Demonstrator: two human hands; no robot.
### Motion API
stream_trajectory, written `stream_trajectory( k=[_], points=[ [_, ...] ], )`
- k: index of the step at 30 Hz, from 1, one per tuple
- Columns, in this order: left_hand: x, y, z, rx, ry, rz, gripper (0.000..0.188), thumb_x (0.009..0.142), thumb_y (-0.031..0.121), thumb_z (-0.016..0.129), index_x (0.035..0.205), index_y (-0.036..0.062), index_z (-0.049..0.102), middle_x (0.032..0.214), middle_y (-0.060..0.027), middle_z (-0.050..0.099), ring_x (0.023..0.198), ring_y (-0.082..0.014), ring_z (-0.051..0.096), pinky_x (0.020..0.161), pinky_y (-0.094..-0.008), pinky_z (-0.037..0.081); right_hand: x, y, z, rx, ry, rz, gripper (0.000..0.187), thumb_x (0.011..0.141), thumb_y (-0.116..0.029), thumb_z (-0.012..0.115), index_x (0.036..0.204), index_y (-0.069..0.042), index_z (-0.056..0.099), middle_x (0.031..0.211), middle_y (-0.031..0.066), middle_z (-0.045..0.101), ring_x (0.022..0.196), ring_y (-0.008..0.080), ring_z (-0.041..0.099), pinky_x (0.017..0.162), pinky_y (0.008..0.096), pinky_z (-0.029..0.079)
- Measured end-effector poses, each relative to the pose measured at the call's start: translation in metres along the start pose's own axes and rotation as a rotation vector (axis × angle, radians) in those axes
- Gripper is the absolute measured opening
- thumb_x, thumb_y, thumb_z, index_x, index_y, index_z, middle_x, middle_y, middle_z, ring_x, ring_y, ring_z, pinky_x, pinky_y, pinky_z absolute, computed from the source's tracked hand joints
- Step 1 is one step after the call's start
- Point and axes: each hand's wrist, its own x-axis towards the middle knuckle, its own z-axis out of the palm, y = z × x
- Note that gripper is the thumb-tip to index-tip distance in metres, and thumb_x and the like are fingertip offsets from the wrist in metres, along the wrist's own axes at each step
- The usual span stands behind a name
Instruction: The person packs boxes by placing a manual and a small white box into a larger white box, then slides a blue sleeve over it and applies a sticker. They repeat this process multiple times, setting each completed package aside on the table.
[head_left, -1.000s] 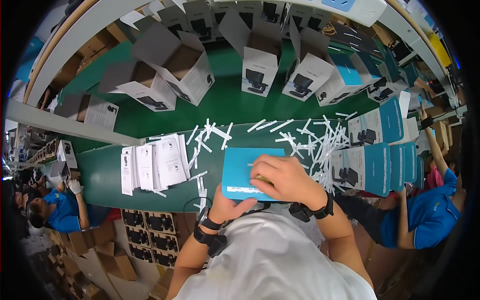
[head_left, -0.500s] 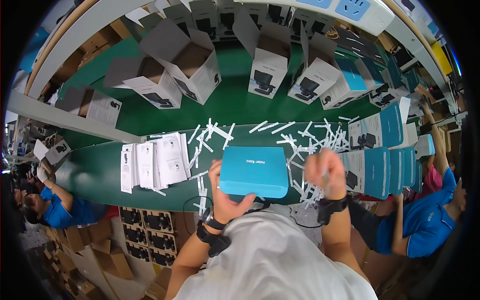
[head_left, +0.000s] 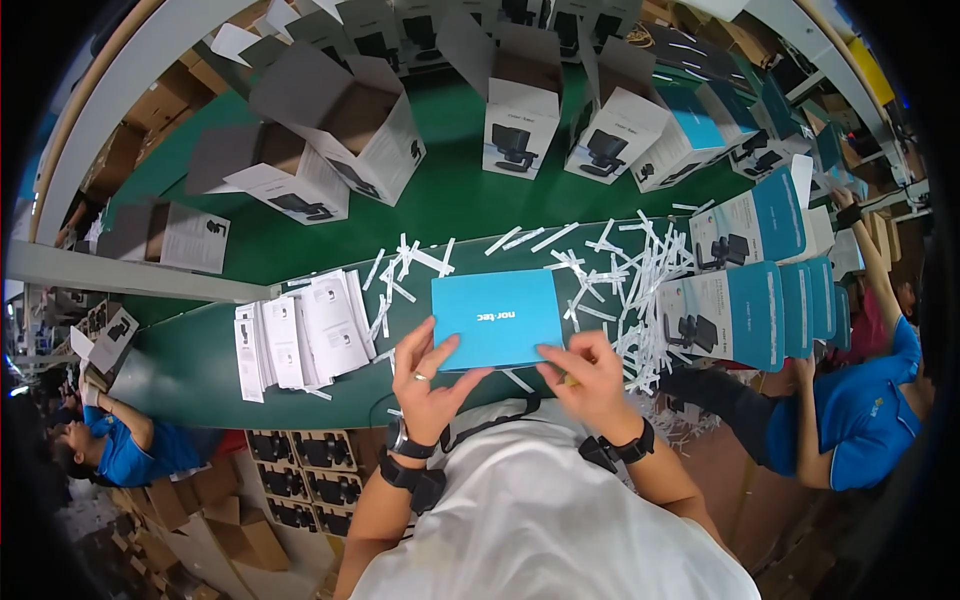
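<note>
Brown cartons (head_left: 250, 535) and trays (head_left: 294, 447) of black devices (head_left: 325, 451) sit lower left of the left grip (head_left: 428, 390); 2 people (head_left: 133, 425) in blue shirts (head_left: 862, 435) flank it.

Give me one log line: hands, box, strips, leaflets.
left hand: holding blue box near left corner; right hand: touching its near right corner; white strips: scattered either side; leaflet stacks: left of box

There are two hands (head_left: 430, 378) at one blue box (head_left: 500, 325). Five open white boxes (head_left: 520, 145) stand in the front row on the bench (head_left: 450, 190). Two people (head_left: 800, 440) wear blue shirts (head_left: 870, 415).
</note>
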Motion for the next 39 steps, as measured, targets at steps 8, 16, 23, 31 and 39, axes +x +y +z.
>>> stream_trajectory(
  k=[8, 16, 23, 31, 39],
  points=[
    [-0.006, -0.017, -0.009, 0.071, -0.09, 0.096, 0.058, 0.064, 0.014, 0.096, 0.117, 0.0085, 0.073, 0.135, -0.0176, 0.055, 0.118, -0.0328, 0.063, 0.089, -0.0394, 0.059, -0.014, 0.024, 0.018, 0.031, 0.065, -0.06, 0.047, 0.072, -0.009, 0.086, 0.118, -0.011, 0.075, 0.093, 0.0057, 0.058, 0.062, 0.0141, 0.06, 0.053, 0.0247, 0.05],
    [0.028, 0.024, -0.03, 0.551, -0.501, 0.262, 0.067, 0.086, 0.042, 0.074, 0.144, 0.0145, 0.054, 0.153, -0.0222, 0.041, 0.144, -0.0443, 0.034, 0.118, -0.0543, 0.03, -0.012, 0.02, 0.012, -0.116, -0.064, -0.092, 0.048, 0.07, -0.004, 0.083, 0.117, -0.009, 0.074, 0.116, 0.0115, 0.064, 0.063, 0.0131, 0.059, 0.053, 0.0251, 0.05],
    [0.011, 0.015, 0.016, 0.673, -0.59, 0.27, 0.076, 0.087, 0.036, 0.072, 0.151, 0.0069, 0.042, 0.157, -0.0234, 0.036, 0.145, -0.0426, 0.035, 0.117, -0.0516, 0.033, -0.006, 0.037, 0.016, -0.07, -0.081, -0.27, 0.047, 0.071, -0.007, 0.081, 0.117, -0.009, 0.072, 0.133, 0.0178, 0.063, 0.061, 0.0146, 0.064, 0.054, 0.0269, 0.053],
    [0.052, -0.007, -0.001, 0.536, -0.612, 0.409, 0.086, 0.081, 0.042, 0.079, 0.149, 0.0043, 0.044, 0.156, -0.0263, 0.035, 0.141, -0.0456, 0.038, 0.113, -0.0553, 0.036, 0.046, 0.064, 0.023, 0.161, -0.389, -0.018, 0.08, 0.062, -0.04, 0.094, 0.133, -0.015, 0.067, 0.158, 0.0267, 0.029, 0.085, 0.0243, 0.07, 0.071, 0.0324, 0.06],
    [0.085, 0.004, -0.019, 0.577, -0.668, 0.372, 0.109, 0.073, 0.065, 0.076, 0.149, -0.0022, 0.038, 0.137, -0.0353, 0.038, 0.124, -0.0544, 0.04, 0.108, -0.0624, 0.032, 0.039, 0.074, 0.026, 0.407, -0.291, -0.085, 0.079, 0.061, -0.029, 0.096, 0.133, -0.012, 0.067, 0.157, 0.03, 0.025, 0.119, 0.0402, 0.062, 0.096, 0.0424, 0.055]
  ],
)
